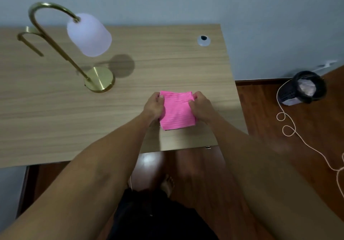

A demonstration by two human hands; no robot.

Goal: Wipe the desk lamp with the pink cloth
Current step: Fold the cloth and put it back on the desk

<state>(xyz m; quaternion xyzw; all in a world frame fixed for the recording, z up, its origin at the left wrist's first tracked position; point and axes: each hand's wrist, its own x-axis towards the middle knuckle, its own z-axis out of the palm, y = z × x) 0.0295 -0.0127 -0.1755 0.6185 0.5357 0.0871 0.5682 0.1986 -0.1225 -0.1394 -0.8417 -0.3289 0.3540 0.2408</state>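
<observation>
A folded pink cloth (176, 110) lies on the wooden desk (167, 68) near its front right part. My left hand (153, 108) grips the cloth's left edge and my right hand (202, 108) grips its right edge, thumbs on top. The desk lamp (89, 35) stands to the left and farther back: a brass round base, a curved brass stem and a frosted white shade hanging from the arc. The lamp is apart from both hands.
A small clear disc with a black centre (203, 40) sits at the desk's back right. On the wood floor to the right lies a tipped dark bin (305, 88) and a looping pale cord (290, 128). The desk's right edge is close to my right hand.
</observation>
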